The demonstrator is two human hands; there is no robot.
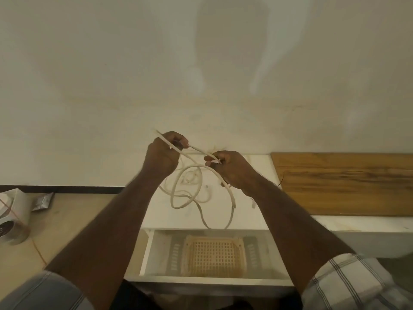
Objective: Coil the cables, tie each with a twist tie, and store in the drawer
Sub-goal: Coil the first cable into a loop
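Note:
I hold a white cable (192,170) up above a white counter (257,166). My left hand (162,156) grips it near one end, which sticks out up and left. My right hand (232,170) pinches the cable farther along, and the stretch between the hands is taut. The rest hangs in loose loops down to the counter's front edge. More white cable (190,179) lies on the counter behind the loops. Below, the open drawer (154,249) holds a tan perforated basket (214,253). A thin dark wire piece (282,179), perhaps a twist tie, lies by the board.
A wooden board (348,182) lies on the counter at right. On the floor at left stand a white box (15,204), a small silver packet (43,201) and a round appliance (9,229) with an orange cord. A plain wall fills the upper view.

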